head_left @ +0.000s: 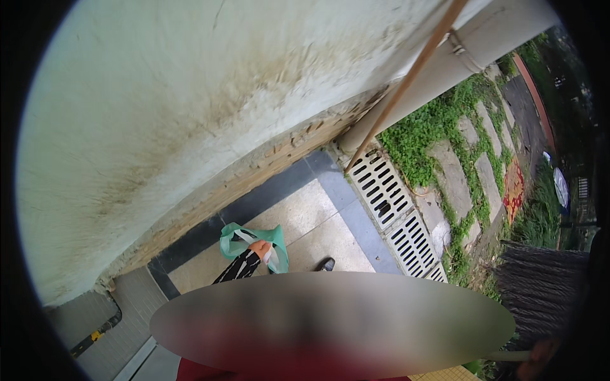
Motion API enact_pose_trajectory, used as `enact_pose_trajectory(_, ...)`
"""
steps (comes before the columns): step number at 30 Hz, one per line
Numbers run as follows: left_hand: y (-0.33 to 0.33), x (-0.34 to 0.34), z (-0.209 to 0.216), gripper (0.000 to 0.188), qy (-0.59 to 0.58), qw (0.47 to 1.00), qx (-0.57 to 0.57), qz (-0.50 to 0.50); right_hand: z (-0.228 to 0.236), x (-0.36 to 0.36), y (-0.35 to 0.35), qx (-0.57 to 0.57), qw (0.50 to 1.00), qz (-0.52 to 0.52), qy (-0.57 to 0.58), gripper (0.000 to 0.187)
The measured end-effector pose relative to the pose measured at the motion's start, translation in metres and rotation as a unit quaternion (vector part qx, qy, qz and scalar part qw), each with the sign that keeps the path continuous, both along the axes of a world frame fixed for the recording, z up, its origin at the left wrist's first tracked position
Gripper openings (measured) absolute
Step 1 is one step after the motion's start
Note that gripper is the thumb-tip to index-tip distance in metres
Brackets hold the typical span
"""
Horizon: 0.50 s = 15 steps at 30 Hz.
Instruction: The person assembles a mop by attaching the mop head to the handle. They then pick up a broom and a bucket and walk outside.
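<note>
My left hand (260, 248) comes in from below in a black sleeve with white streaks (238, 267). Its fingers are closed on the bunched white top of a green plastic bag (279, 259). The bag hangs over the pale tiled floor (311, 225), close to a dark tile border; what is inside it cannot be made out. A dark shoe tip (326, 263) shows to the right of the bag. A large blurred oval (330, 324) hides the lower middle. I cannot make out my right hand anywhere.
A stained white wall (190, 114) rises along the left. Slotted drain grates (381, 189), a brown pole (406, 81) and a thick pale pipe (438, 76) stand at the tile edge. Stone slabs (451, 174) lie in greenery beyond; a dark ridged trunk-like shape (540, 286) is at right.
</note>
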<state>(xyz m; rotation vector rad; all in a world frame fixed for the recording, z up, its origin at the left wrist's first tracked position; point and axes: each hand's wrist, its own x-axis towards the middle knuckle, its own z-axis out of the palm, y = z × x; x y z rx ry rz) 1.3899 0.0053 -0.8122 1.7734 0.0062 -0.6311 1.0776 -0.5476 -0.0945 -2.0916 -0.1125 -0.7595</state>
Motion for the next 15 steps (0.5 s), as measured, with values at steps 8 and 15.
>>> enact_pose_trajectory(8, -0.044, 0.033, 0.165, 0.032, 0.284, 0.857, -0.388, 0.188, -0.032, -0.01, -0.014, -0.062, 0.996, 0.068, -0.007, 0.035)
enact_pose_trajectory(15, -0.099, 0.055, 0.331, 0.018, 0.274, 0.933, -0.232, -0.018, -0.034, -0.007, -0.016, 0.306, 0.952, -0.002, -0.023, 0.028)
